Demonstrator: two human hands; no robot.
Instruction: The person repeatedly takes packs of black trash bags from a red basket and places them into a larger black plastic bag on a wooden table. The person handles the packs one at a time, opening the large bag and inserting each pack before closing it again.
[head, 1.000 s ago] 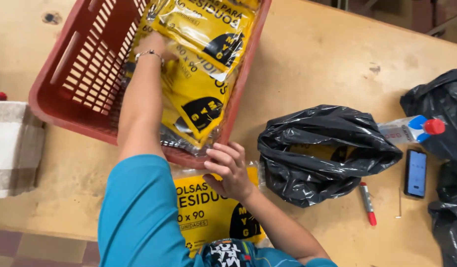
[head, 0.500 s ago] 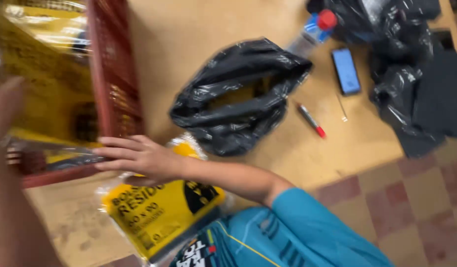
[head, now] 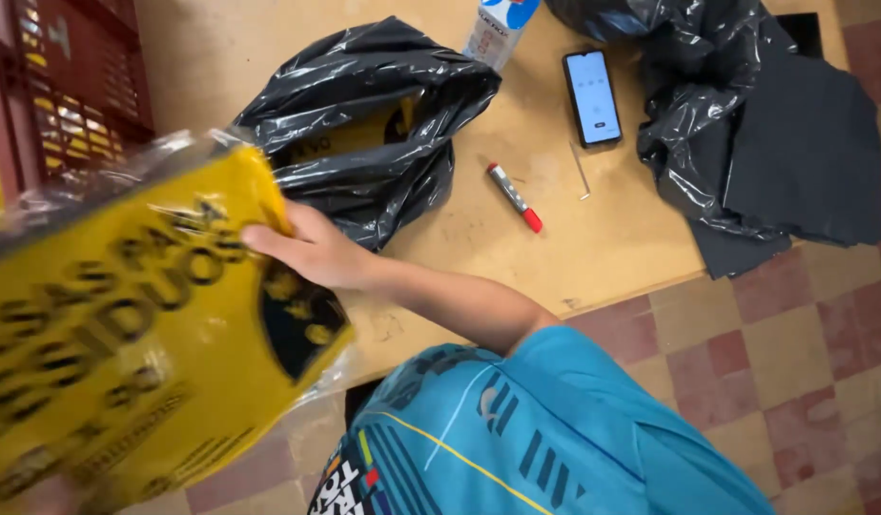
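The yellow packet [head: 126, 343] with black print, wrapped in clear plastic, fills the frame from 7 to 10 o'clock, lifted close to the camera and blurred. The right hand [head: 312, 250] presses on its upper right edge, fingers curled around the rim (thumb hidden behind). The left hand is out of view, so I cannot tell its state. At 12 o'clock from that hand, a crumpled black bag [head: 364, 114] lies on the wooden table [head: 603, 248]. At 3 o'clock from the bag lies a red-capped marker [head: 515, 197], then a phone [head: 592, 97] with lit screen, with a plastic bottle [head: 498, 29] at the top edge. Further black sheeting [head: 746, 124] spreads at 2 o'clock; a red crate [head: 69, 86] stands at 10 o'clock.
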